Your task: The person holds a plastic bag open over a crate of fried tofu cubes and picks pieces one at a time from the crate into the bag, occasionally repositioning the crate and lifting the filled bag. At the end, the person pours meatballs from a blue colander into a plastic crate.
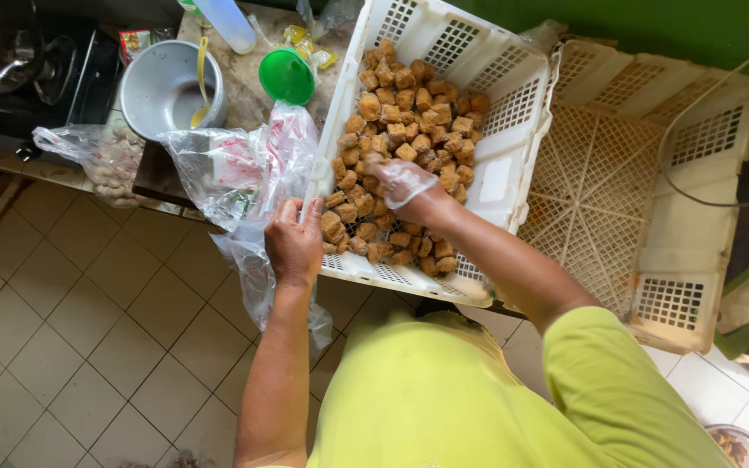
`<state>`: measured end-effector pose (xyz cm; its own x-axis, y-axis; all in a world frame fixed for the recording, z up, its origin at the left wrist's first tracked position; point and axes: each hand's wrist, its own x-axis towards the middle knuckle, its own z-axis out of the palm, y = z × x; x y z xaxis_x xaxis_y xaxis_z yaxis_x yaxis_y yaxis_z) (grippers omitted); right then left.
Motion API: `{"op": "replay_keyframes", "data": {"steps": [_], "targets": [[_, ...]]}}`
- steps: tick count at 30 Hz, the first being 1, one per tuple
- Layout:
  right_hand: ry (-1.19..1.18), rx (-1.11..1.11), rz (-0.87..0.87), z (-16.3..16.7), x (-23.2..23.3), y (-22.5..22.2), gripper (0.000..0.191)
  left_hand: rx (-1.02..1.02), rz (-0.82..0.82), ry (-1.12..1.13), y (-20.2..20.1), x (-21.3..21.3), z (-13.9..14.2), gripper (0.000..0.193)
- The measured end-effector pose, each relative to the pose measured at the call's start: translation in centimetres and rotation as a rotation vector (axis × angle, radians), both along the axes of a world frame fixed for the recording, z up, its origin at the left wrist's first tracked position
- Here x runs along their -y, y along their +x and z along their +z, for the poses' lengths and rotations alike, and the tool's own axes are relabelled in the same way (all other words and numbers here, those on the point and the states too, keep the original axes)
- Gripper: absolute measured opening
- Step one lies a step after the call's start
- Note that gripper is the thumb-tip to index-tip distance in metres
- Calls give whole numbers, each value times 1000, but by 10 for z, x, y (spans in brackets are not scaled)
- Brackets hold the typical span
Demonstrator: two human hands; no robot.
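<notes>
Currently, item by item:
- Left hand: bare, fingers pinched shut on rim of clear crinkled plastic bag, holding its mouth up beside the crate, prob. to keep it open.
- Right hand: in thin clear plastic glove, fingers curled down among golden-brown fried cubes; can't tell if any are gripped.
- Cubes fill white slatted plastic crate, tilted twd person.
- Empty cream crate alongside.
- Grey metal bowl w/ yellow spoon, green cup on counter behind.
</notes>
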<state>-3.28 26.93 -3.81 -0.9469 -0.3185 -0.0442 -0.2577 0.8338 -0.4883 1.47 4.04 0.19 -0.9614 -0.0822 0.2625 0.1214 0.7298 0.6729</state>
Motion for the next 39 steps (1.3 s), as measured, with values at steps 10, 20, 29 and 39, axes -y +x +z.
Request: {"op": "replay_keyframes", "data": {"steps": [10,20,29,39], "targets": [[-23,-76,-51,9,0,-14,57,10,-13,11,0,0,1,28],[203,316,55,0,-28,-7,19,22,-5,3,-2,-3,1,29],[65,20,-219,33,-86,-68,56,60,20,-15,-3,-5,5,28],[87,200,-255,30,-86,-67,43,103,41,29,-2,-7,4,29]]}}
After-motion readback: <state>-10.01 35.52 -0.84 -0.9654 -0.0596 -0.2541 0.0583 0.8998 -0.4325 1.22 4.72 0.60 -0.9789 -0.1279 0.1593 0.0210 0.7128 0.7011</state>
